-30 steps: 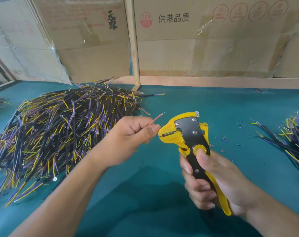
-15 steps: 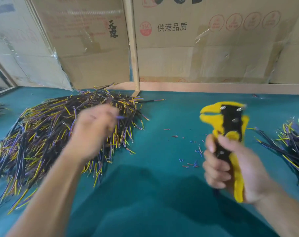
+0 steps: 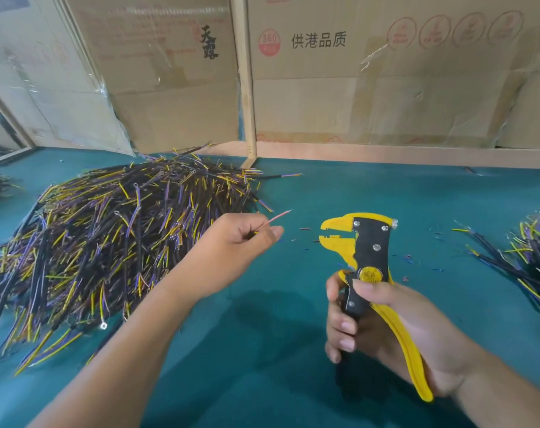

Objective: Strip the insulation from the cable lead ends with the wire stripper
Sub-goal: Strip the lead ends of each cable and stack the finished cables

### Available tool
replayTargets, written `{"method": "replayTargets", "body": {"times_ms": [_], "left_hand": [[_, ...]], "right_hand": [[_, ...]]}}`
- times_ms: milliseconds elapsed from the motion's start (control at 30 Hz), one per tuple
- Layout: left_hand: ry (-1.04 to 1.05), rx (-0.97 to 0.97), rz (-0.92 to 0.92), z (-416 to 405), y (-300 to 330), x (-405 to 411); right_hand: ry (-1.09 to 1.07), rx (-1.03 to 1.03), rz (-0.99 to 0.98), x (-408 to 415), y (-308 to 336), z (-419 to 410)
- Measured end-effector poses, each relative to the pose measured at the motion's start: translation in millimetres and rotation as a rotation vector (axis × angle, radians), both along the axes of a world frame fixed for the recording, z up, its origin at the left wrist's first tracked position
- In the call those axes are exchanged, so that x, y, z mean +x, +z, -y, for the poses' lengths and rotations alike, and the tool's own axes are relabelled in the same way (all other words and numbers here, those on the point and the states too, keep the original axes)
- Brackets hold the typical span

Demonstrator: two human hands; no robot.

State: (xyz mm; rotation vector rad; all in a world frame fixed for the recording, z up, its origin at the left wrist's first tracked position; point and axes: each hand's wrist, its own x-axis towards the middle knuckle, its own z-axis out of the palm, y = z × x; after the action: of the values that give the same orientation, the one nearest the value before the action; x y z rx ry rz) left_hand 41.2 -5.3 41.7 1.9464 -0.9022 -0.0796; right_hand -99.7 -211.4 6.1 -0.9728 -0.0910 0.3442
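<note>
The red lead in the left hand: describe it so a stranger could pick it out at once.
Start at the big heap of black cables on the left of the green table. At its right edge the left hand pinches one thin red lead, which angles up and right toward the yellow wire stripper. Unlike the heap's yellow and purple leads, it is red and held apart from them.

I saw taped cardboard boxes (image 3: 386,72) standing behind the teal tabletop (image 3: 262,350), with a wooden post (image 3: 247,88) between them. What looked like clear plastic sheeting (image 3: 46,97) leaned at far left.
</note>
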Motion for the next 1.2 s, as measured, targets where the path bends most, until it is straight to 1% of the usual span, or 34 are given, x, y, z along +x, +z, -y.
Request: {"method": "replayTargets", "body": {"times_ms": [167,267,367,633,900,1200], "left_hand": [[-0.015,-0.188,-0.214,1,-1,0],[-0.030,-0.226,-0.271,3,1,-3],[-0.059,-0.259,-0.293,2,3,-4],[-0.182,-0.274,-0.248,-3,5,-11],[-0.069,-0.189,-0.104,-1,2,-8],[-0.120,-0.186,0.005,-1,6,-11]], "right_hand": [[-0.013,-0.022,-0.018,1,-2,-2],[-0.021,-0.073,-0.014,2,-4,-3],[-0.017,-0.064,-0.019,3,-5,-2],[0.007,-0.067,-0.008,4,-7,-1],[0.010,-0.064,-0.009,5,-8,1],[0.011,-0.053,-0.015,4,-7,0]]}}
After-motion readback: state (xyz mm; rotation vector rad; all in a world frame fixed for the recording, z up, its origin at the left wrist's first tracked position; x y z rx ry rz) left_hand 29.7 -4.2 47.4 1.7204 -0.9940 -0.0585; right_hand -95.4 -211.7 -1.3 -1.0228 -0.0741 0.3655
